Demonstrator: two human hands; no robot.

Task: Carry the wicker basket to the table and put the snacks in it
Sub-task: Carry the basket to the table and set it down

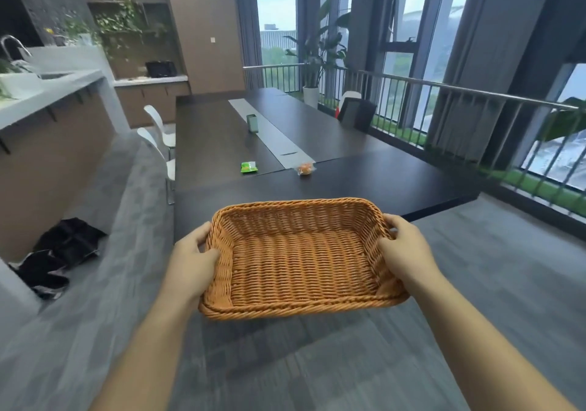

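Note:
I hold an empty orange-brown wicker basket (301,258) in the air in front of me, over the near edge of a long dark table (364,185). My left hand (193,258) grips its left rim and my right hand (402,252) grips its right rim. Further along the table lie two snacks: a green packet (249,167) and a clear-wrapped orange snack (305,169), both apart from the basket.
A light grey strip runs down the table's middle with a small green box (252,123) on it. White chairs (158,144) stand at the table's left side, a dark chair (356,114) at its right. A counter with a sink (47,93) is on the left, dark bags (60,252) on the floor, a railing (444,93) on the right.

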